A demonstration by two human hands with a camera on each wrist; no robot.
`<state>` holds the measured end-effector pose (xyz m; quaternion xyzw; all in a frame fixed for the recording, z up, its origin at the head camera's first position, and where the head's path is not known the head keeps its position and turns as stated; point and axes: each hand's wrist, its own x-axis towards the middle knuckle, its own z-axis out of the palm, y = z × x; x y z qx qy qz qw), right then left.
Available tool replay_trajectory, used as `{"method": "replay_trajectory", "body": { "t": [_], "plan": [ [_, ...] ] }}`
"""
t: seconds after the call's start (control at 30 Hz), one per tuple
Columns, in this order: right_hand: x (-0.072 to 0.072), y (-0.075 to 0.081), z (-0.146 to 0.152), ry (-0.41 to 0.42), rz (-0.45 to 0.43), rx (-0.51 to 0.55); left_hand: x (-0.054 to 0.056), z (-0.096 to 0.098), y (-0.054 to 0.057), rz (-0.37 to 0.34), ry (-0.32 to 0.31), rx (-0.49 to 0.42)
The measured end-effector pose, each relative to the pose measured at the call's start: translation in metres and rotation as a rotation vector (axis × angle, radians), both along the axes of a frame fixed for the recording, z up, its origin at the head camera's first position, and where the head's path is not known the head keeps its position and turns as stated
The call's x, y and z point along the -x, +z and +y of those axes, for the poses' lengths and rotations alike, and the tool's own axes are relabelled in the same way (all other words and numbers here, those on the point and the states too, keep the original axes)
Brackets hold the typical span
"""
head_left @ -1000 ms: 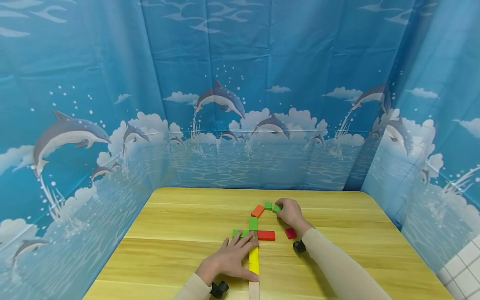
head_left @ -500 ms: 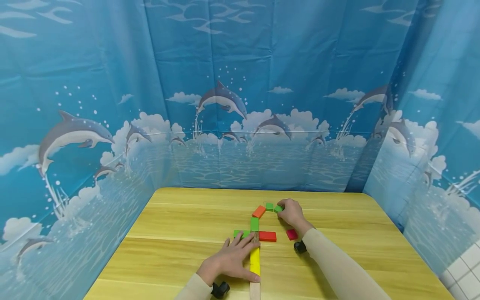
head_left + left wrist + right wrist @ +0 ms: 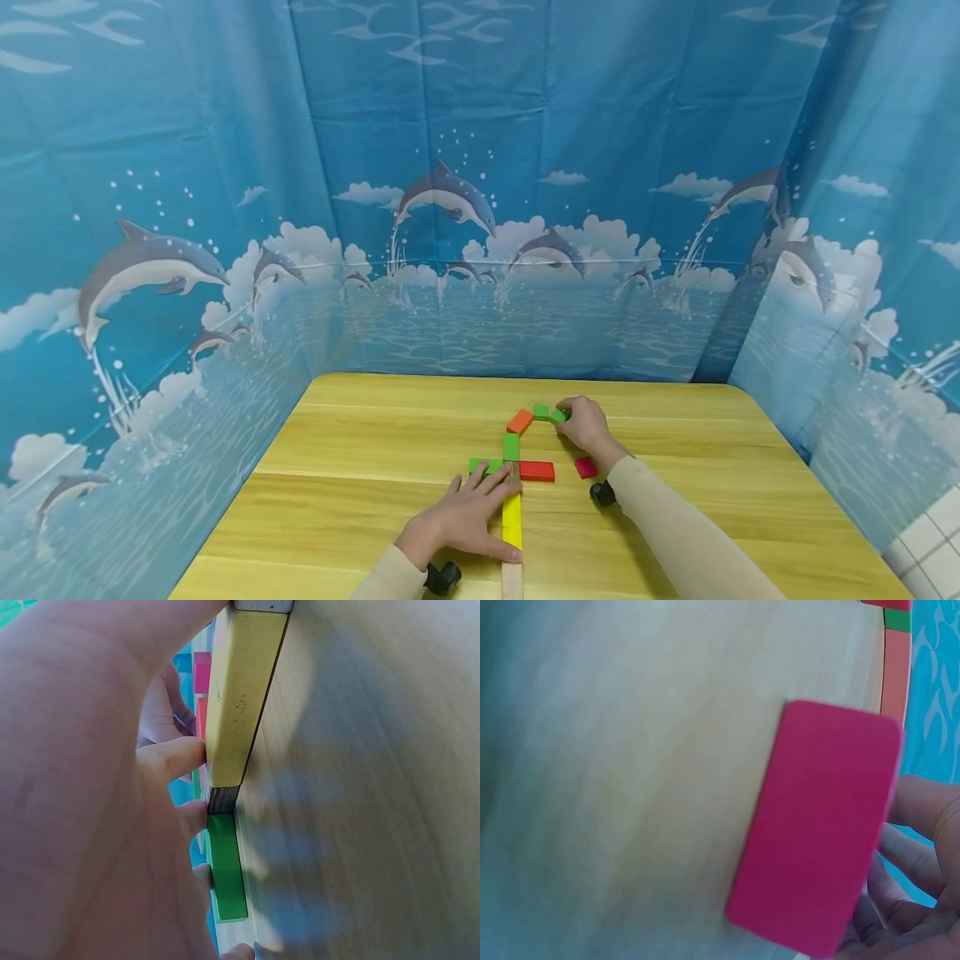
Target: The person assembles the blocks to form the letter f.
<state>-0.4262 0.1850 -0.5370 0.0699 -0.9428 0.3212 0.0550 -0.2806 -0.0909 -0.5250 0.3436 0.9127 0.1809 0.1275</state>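
Note:
My right hand [image 3: 585, 427] pinches a small green block [image 3: 557, 416] at the right end of a curved row, by thumb and fingertips. Left of it in that row come another small green block [image 3: 541, 412], an orange block [image 3: 521, 422] and an upright green block [image 3: 512, 446]. With fingers spread, my left hand [image 3: 463, 518] rests along a straight column, its thumb on the lower end of the yellow block [image 3: 512, 523]. In the left wrist view its fingertips touch the side of the yellow block [image 3: 244, 697] and a green block [image 3: 227, 866].
A red block [image 3: 537, 472] extends right from the column, opposite a green one [image 3: 483, 465]. One pink block [image 3: 586, 467] lies apart below my right wrist. A pale block [image 3: 512, 581] continues the column towards me. Behind the wooden table [image 3: 360, 425] hangs a dolphin-print curtain [image 3: 480, 333].
The head view has shifted slightly. Both hands stay in nearly the same places, the right still pinching the small green block, the left resting on the column.

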Motion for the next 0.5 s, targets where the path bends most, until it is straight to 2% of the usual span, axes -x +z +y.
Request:
{"method": "replay_trajectory", "body": {
  "t": [0.3, 0.5],
  "plan": [
    [0.0011, 0.0013, 0.0011, 0.004, -0.001, -0.01, 0.002, 0.0003, -0.0002, 0.0, -0.005, -0.001],
    [-0.005, 0.0027, 0.0049, 0.016, 0.015, -0.019, 0.0024, -0.0005, -0.0017, -0.002, -0.005, 0.001]
  ]
}}
